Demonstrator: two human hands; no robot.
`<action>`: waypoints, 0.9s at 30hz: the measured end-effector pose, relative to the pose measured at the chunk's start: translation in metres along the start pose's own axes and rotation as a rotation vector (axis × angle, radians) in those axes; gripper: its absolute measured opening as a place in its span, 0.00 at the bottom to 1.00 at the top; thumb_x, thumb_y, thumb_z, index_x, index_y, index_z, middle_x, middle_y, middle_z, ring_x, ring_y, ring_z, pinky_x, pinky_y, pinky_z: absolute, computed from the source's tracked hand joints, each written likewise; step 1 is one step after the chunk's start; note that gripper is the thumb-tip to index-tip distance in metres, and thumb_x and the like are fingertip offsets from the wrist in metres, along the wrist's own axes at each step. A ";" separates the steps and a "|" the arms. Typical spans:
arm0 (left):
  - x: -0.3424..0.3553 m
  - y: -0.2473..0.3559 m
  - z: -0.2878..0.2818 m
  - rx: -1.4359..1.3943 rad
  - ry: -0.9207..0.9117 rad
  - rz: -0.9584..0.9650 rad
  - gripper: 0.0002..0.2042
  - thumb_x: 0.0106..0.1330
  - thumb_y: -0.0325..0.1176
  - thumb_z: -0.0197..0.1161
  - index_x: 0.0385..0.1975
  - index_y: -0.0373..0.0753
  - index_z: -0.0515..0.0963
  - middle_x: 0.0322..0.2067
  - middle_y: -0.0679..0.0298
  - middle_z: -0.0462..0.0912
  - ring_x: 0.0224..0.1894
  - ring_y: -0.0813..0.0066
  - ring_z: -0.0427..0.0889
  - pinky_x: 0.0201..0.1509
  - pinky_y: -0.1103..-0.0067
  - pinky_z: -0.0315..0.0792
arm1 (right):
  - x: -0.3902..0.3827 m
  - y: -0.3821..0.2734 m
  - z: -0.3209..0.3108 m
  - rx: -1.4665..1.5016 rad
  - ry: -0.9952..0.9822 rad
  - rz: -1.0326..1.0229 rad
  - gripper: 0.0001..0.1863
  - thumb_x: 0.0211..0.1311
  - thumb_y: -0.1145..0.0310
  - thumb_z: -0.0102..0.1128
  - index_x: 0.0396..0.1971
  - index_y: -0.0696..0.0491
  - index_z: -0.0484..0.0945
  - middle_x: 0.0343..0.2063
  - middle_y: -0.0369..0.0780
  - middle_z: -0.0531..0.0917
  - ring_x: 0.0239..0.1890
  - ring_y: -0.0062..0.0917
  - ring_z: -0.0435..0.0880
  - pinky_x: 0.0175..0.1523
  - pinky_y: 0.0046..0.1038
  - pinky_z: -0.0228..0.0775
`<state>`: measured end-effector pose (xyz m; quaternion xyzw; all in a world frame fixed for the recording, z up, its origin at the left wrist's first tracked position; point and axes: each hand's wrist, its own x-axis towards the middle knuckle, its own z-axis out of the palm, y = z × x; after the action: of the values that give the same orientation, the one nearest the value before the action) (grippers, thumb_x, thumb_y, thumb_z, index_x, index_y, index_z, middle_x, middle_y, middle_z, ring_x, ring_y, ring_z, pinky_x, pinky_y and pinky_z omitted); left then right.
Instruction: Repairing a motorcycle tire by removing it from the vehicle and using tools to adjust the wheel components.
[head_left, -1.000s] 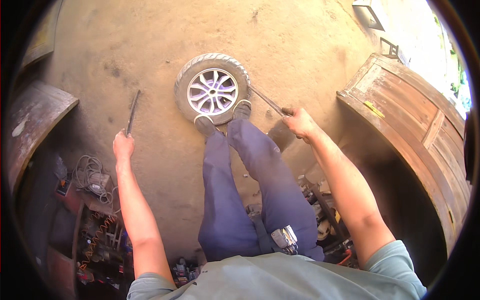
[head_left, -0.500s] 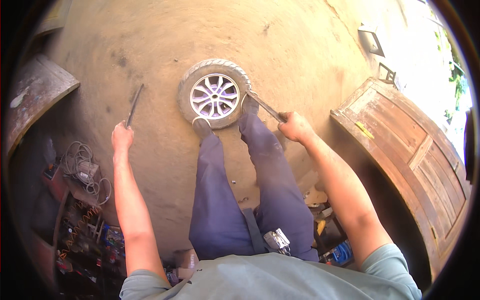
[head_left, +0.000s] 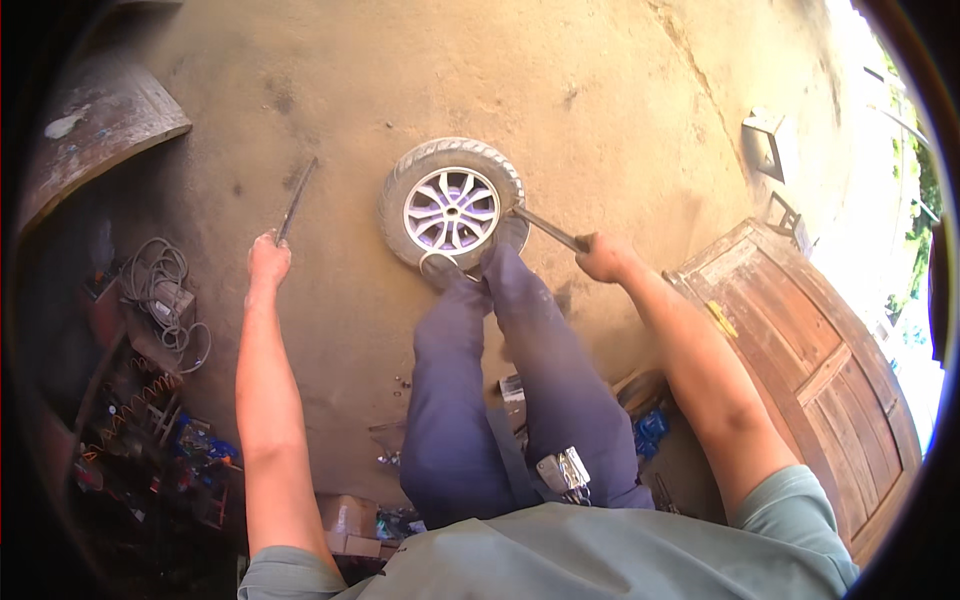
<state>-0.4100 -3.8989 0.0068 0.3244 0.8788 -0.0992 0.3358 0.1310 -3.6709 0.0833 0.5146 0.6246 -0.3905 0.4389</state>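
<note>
A car wheel (head_left: 452,211) with a silver spoked rim lies flat on the ground, its worn tyre (head_left: 392,210) around it. My right hand (head_left: 608,257) is closed on a tyre lever (head_left: 550,228), whose far tip meets the right side of the tyre near the rim edge. Off to the left, my left hand (head_left: 268,260) grips another metal bar (head_left: 298,198), which points up and away, apart from the wheel. My right shoe (head_left: 512,232) is against the tyre's near right side. The left shoe (head_left: 438,268) touches its near edge.
A wooden panelled door or cabinet (head_left: 800,350) stands at right, with a small metal frame (head_left: 767,145) beyond it. At left are a worn tabletop (head_left: 110,115) and a coiled cable (head_left: 155,275). A cardboard box (head_left: 350,522) and clutter sit near my legs.
The view has shifted, so the wheel appears lower and further right. My left foot has moved closer to the right one. Both hands keep their bars, and the right lever's tip stays at the tyre.
</note>
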 end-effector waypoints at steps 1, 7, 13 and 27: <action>-0.007 -0.009 0.003 0.024 -0.026 -0.036 0.23 0.65 0.35 0.62 0.58 0.31 0.79 0.54 0.40 0.82 0.59 0.46 0.81 0.65 0.62 0.73 | -0.015 -0.013 -0.002 -0.081 -0.006 -0.025 0.20 0.57 0.65 0.54 0.49 0.49 0.86 0.46 0.52 0.87 0.53 0.46 0.85 0.59 0.43 0.76; 0.013 -0.050 0.001 -0.054 -0.014 -0.076 0.24 0.65 0.36 0.62 0.60 0.34 0.79 0.55 0.41 0.81 0.60 0.47 0.80 0.65 0.62 0.73 | -0.043 -0.055 -0.025 -0.236 0.007 -0.025 0.18 0.58 0.67 0.53 0.46 0.49 0.85 0.44 0.51 0.87 0.51 0.46 0.85 0.58 0.46 0.77; 0.013 -0.076 0.013 -0.150 -0.035 -0.064 0.24 0.64 0.33 0.61 0.61 0.34 0.78 0.56 0.41 0.81 0.61 0.46 0.80 0.66 0.63 0.72 | -0.047 -0.094 -0.024 -0.391 0.047 -0.070 0.20 0.60 0.70 0.52 0.52 0.49 0.83 0.44 0.51 0.87 0.49 0.46 0.86 0.57 0.46 0.78; -0.018 -0.035 0.037 -0.217 0.054 -0.224 0.20 0.67 0.34 0.57 0.58 0.38 0.80 0.53 0.46 0.84 0.58 0.45 0.81 0.62 0.60 0.75 | -0.015 -0.049 -0.073 -0.496 0.030 -0.144 0.21 0.68 0.65 0.54 0.61 0.41 0.77 0.45 0.50 0.87 0.48 0.48 0.86 0.53 0.49 0.78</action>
<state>-0.4029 -3.9493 -0.0108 0.1888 0.9236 -0.0320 0.3320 0.0737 -3.6153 0.1216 0.3512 0.7428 -0.2478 0.5133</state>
